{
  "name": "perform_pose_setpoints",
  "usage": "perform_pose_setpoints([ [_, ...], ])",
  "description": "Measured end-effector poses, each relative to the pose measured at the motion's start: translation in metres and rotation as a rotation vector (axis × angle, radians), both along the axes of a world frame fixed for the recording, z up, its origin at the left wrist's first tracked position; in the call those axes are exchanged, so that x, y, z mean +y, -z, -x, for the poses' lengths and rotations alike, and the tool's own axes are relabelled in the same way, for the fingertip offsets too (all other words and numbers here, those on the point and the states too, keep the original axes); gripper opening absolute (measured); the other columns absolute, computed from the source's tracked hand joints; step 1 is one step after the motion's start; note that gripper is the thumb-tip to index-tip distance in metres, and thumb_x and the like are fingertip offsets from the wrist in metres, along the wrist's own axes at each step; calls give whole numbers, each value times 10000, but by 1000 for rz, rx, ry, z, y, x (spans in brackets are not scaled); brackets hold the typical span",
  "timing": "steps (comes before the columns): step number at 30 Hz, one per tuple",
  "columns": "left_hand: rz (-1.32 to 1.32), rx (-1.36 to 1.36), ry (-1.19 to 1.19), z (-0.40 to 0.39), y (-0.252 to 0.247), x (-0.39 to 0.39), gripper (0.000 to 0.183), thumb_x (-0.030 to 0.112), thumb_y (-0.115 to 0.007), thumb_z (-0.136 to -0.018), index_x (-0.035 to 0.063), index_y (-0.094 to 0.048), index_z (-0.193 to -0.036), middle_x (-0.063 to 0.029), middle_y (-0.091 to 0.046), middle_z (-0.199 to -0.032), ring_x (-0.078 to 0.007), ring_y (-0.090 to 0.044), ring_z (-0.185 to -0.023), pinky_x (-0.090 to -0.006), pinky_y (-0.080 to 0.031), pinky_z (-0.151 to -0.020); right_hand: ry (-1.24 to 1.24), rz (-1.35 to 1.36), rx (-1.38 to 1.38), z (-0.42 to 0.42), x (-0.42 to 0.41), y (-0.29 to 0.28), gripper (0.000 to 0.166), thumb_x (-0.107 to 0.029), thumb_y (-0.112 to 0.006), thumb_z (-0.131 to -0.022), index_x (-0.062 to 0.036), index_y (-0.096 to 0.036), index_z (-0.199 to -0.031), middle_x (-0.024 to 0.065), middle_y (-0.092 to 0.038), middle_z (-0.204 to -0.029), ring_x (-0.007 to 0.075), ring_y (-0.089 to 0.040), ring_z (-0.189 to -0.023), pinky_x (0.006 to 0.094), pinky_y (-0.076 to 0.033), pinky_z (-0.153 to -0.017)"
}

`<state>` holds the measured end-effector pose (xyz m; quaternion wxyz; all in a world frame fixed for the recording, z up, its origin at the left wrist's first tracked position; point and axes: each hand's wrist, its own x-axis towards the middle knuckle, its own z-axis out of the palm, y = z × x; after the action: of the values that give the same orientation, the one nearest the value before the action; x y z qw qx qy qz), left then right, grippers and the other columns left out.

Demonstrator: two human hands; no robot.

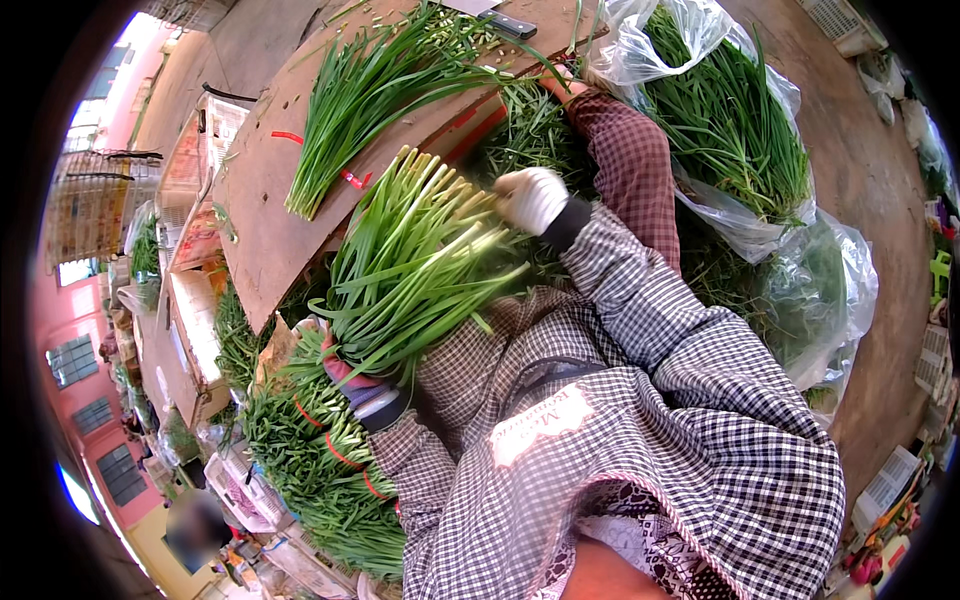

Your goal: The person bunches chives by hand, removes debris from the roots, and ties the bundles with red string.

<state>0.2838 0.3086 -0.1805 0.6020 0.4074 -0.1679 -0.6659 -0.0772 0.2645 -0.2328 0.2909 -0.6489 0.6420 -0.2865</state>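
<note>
My left hand [356, 379], in a coloured glove, grips the leafy end of a loose bunch of garlic chives [420, 262] above my lap. The bunch's pale stem ends point up and to the right. My right hand [532, 199], in a whitish glove, is at the right of those stem ends, fingers curled and blurred; whether it pinches a stem cannot be told. Another chive bunch [375, 97] lies on a brown board [259, 180], beside a red tie [352, 178]. A knife [510, 24] with a black handle lies at the board's top edge among cut stem bits.
Stacked chive bunches with red ties [330, 465] lie at my left. An opened clear plastic bag [795, 97] of chives [720, 120] stands at the right, above another plastic bag [817, 292]. Loose green trimmings [525, 127] lie under the board's edge, near my leg [637, 165]. Crates [240, 487] stand farther left.
</note>
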Motion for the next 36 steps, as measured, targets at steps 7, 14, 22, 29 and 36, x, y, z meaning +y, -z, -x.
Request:
perform_pose_setpoints([
  [7, -10, -25, -12, 5, -2, -3, 403, 281, -478, -920, -18, -563, -1176, -189, -630, -1108, -316, -647, -936, -474, -549, -820, 121, 9, 250, 119, 20, 12, 246, -282, -604, -814, -38, -630, -830, 140, -651, -717, 294, -634, -627, 381, -492, -572],
  [14, -10, -96, 40, 2, -2, -1, 382, 271, -445, -936, -22, -580, -1141, -185, -639, -1090, -313, -651, -923, -464, -554, -805, -185, -71, -552, 30, 53, -104, 276, -205, -708, -763, -7, -686, -953, 102, -695, -828, 126, -648, -751, 265, -517, -711],
  [22, -5, -112, 35, 11, -15, 0, 408, 306, -481, -926, -8, -561, -1176, -188, -626, -1115, -316, -644, -935, -471, -552, -804, -51, 82, -667, 6, 46, -89, 119, -120, -649, -797, -29, -702, -852, 78, -683, -725, 106, -622, -666, 252, -500, -630],
  [29, -12, 10, 35, 7, -9, -6, 437, 321, -489, -885, 19, -563, -1192, -189, -595, -1179, -333, -610, -1018, -520, -510, -880, 85, 212, -533, 55, 22, -67, 253, -200, -642, -854, 4, -658, -1004, 94, -671, -766, 79, -598, -705, 241, -494, -662],
  [36, 286, -33, -38, -28, 23, -21, 392, 336, -502, -864, 21, -613, -1070, -176, -621, -1121, -306, -623, -968, -496, -523, -849, -195, 68, -721, -27, 12, -28, 230, -162, -624, -781, 1, -684, -932, 152, -684, -774, 168, -654, -671, 302, -530, -664],
])
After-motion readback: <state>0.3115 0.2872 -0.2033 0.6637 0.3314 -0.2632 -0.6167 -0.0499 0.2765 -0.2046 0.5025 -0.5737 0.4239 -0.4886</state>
